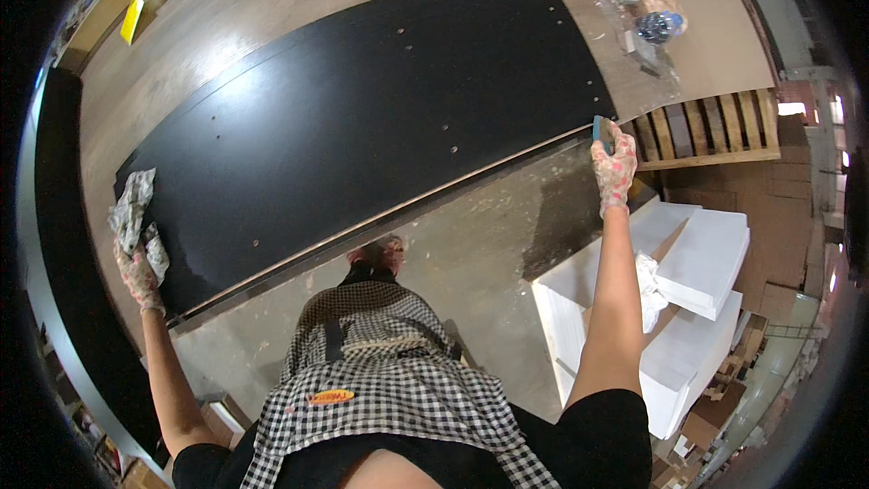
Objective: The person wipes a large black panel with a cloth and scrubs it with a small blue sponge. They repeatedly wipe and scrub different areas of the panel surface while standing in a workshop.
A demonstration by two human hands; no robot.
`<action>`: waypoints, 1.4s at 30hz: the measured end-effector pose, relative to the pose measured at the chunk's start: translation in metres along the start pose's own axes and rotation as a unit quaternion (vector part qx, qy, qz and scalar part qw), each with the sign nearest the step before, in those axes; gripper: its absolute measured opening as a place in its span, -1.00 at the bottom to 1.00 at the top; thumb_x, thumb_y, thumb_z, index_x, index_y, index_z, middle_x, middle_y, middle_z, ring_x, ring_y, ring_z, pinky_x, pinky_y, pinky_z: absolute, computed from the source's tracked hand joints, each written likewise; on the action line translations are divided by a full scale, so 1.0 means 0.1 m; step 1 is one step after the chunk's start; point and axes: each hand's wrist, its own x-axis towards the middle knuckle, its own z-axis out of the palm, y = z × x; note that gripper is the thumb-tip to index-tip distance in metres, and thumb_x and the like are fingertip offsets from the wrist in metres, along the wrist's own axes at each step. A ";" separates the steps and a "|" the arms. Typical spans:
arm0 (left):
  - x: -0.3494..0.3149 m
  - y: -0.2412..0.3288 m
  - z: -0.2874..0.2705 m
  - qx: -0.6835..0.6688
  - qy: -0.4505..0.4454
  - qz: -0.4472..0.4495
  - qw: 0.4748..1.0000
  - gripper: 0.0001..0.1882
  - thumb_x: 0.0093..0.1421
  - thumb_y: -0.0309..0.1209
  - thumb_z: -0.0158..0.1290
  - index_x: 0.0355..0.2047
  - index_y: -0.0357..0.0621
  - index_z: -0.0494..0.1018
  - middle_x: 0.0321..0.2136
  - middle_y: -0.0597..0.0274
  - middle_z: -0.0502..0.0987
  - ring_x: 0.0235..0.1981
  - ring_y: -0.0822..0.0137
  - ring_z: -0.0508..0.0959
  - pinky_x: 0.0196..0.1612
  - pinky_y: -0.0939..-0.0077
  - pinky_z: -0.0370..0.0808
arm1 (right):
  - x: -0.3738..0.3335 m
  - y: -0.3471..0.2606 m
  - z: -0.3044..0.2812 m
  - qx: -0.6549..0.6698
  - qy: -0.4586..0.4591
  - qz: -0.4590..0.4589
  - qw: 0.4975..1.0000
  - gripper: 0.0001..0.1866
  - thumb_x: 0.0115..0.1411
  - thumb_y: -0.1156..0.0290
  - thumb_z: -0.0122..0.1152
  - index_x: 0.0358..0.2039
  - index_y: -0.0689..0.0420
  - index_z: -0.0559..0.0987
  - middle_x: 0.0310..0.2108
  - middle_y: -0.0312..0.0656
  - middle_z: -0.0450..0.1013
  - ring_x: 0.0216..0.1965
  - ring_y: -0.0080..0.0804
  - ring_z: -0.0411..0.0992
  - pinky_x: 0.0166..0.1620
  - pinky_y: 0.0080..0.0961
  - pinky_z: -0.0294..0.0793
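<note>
A large black panel (362, 118) with small holes lies flat in front of me, a pale strip showing along its near edge. My left hand (138, 273), in a pale pink-patterned glove, is closed on a crumpled grey-white rag (136, 199) at the panel's left end. At the right near corner, my right hand (615, 165), in a matching glove, grips a small block with a blue face (597, 129); the fingers partly cover it. That block is at the panel's edge; whether it touches cannot be made out.
White boards (697, 263) are stacked at my right, with a white cloth (648, 290) among them. A slatted wooden pallet (711, 131) lies beyond. Plastic-wrapped bits (659, 27) sit on cardboard at the far right. A long black board (68, 244) stands along the left.
</note>
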 end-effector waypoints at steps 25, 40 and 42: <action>-0.26 1.14 0.07 -0.027 0.005 0.021 0.999 -0.52 0.15 -0.42 0.01 0.12 -0.05 0.39 0.19 0.05 0.31 0.24 0.08 0.27 0.27 0.31 0.19 | -2.54 -3.87 0.62 0.258 -0.243 -0.355 0.865 -0.43 -0.11 0.41 0.25 0.01 0.19 0.48 -0.19 -0.11 0.45 -0.17 -0.23 0.38 -0.05 -0.26 0.36; -0.15 1.27 0.06 -0.330 -0.254 -0.013 0.909 -0.58 0.19 -0.49 -0.05 0.09 -0.06 0.42 0.05 0.10 0.46 0.11 0.25 0.41 0.22 0.38 0.27 | -2.58 -4.37 0.79 0.282 -0.207 -0.451 0.821 -0.39 -0.12 0.41 0.28 0.05 0.13 0.47 -0.19 -0.13 0.40 -0.21 -0.19 0.36 -0.12 -0.21 0.36; -0.18 1.22 0.04 -0.043 -0.239 0.134 0.961 -0.63 0.21 -0.47 -0.03 0.04 -0.11 0.45 0.01 0.06 0.49 0.08 0.15 0.44 0.18 0.37 0.33 | -2.48 -4.30 0.77 0.275 -0.172 -0.394 0.860 -0.41 -0.13 0.46 0.26 0.02 0.13 0.50 -0.24 -0.12 0.39 -0.27 -0.17 0.37 -0.18 -0.24 0.38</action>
